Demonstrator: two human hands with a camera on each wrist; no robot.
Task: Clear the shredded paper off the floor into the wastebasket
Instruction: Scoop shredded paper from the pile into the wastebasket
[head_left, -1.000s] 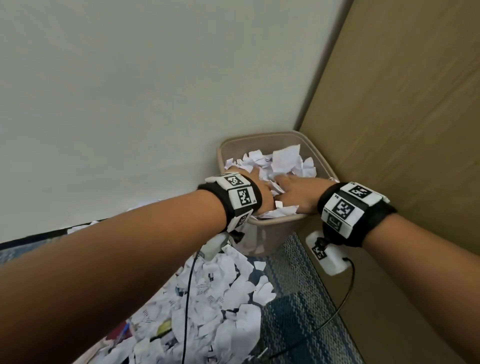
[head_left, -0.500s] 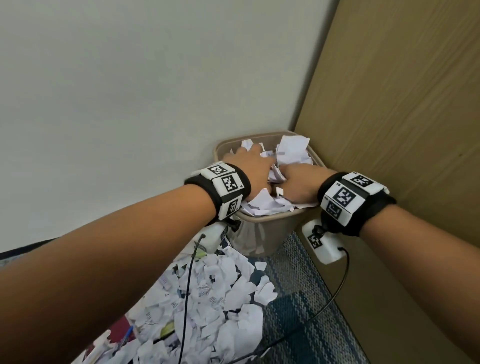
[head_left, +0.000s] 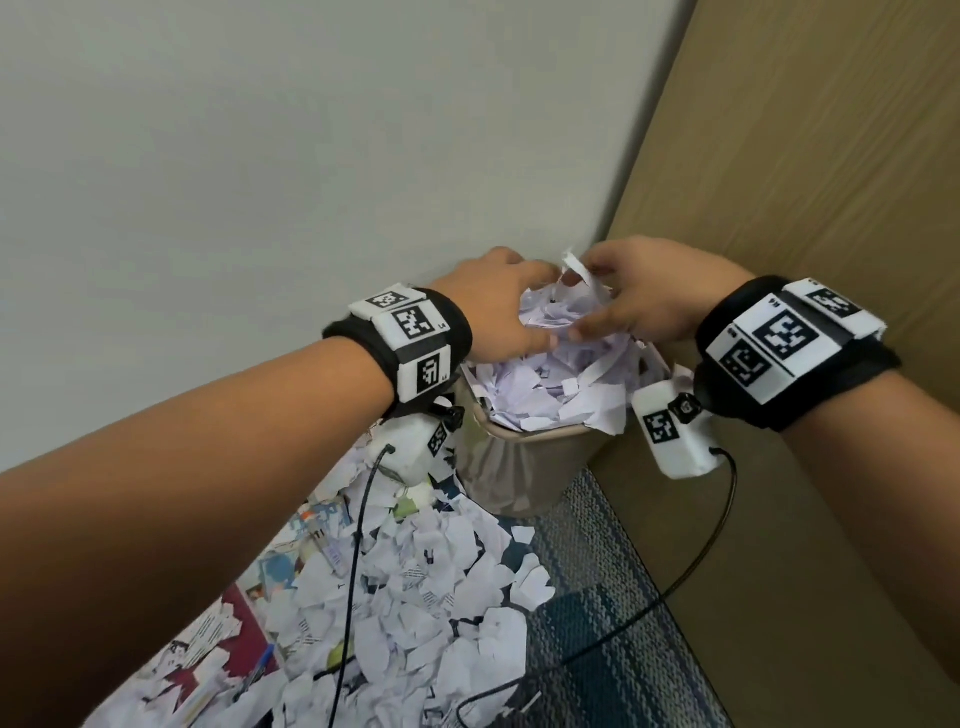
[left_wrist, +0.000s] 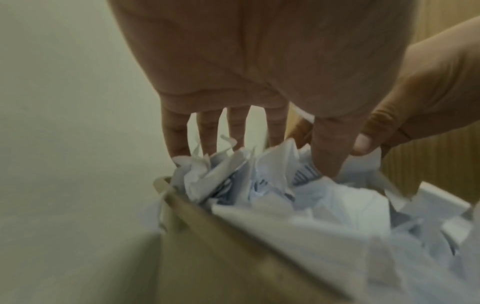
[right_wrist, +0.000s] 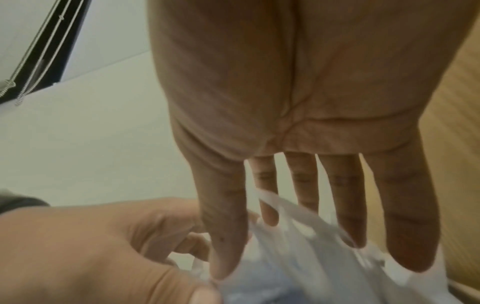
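Left hand: palm down over the wastebasket, fingers straight and spread in the left wrist view, tips touching the top of the paper heap; nothing gripped. Thumb extended beside the right hand.

Right hand: palm down just beside the left, over the far right part of the basket. Fingers long and parted in the right wrist view, tips touching the scraps; one white strip stands up between the two hands, and whether any finger pinches it cannot be told.

Shredded paper, in basket: white torn pieces heaped above the rim, some hanging over the near edge.

Wastebasket: beige, rectangular, upright on the floor in the corner where the pale wall meets the wood-grain panel.

Shredded paper, on floor: a wide spread of white scraps in front of and left of the basket, lying on the floor and touching the basket's base.

Printed sheets: coloured pages, partly buried under the scraps at the near left.

Carpet: blue-grey woven, bare to the right of the scraps.

Wrist bands: black, with white marker tiles, on both wrists; a white camera unit hangs beneath each, with black cables trailing down across the paper and carpet.
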